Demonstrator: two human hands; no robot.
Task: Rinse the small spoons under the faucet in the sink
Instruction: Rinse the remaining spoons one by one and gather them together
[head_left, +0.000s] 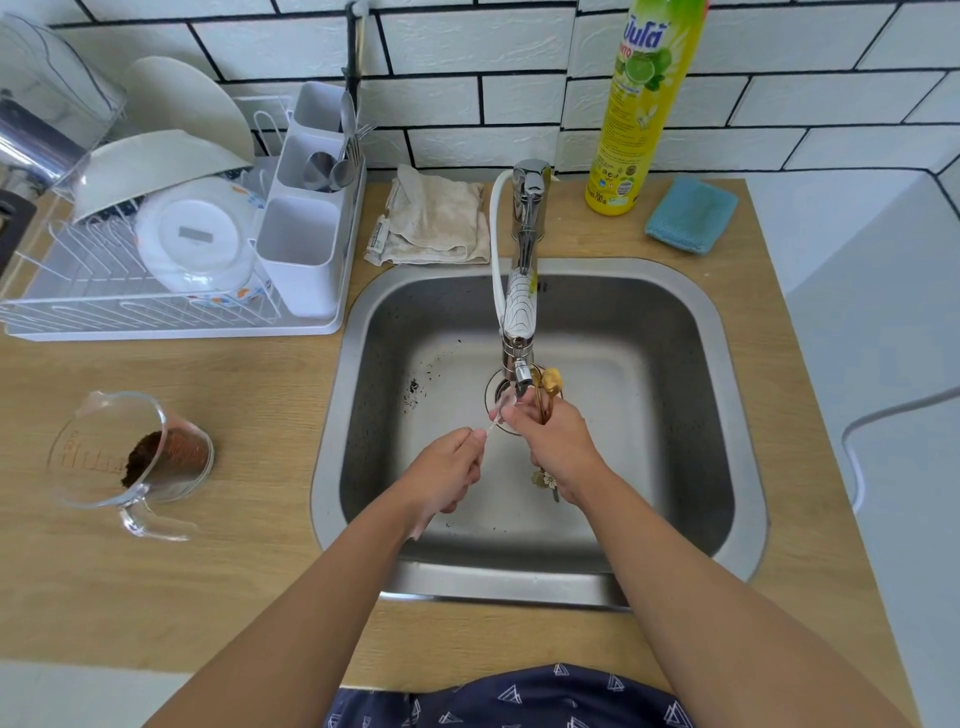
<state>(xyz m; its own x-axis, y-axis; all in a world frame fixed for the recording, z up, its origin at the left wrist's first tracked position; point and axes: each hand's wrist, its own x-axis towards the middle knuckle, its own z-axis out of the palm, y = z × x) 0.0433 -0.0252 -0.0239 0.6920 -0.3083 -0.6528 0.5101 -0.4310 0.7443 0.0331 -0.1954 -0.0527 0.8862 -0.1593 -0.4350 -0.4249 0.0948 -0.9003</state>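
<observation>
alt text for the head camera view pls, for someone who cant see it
Over a stainless steel sink, the left hand pinches a small clear spoon under the chrome faucet, while the right hand grips gold-coloured small spoons. A glass measuring jug of brown grounds and a white dish rack sit on the wooden counter to the left.

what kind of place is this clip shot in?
Most likely a home kitchen: a steel sink with faucet set in a wood counter, a dish rack of plates, and a dish soap bottle against white tile.
</observation>
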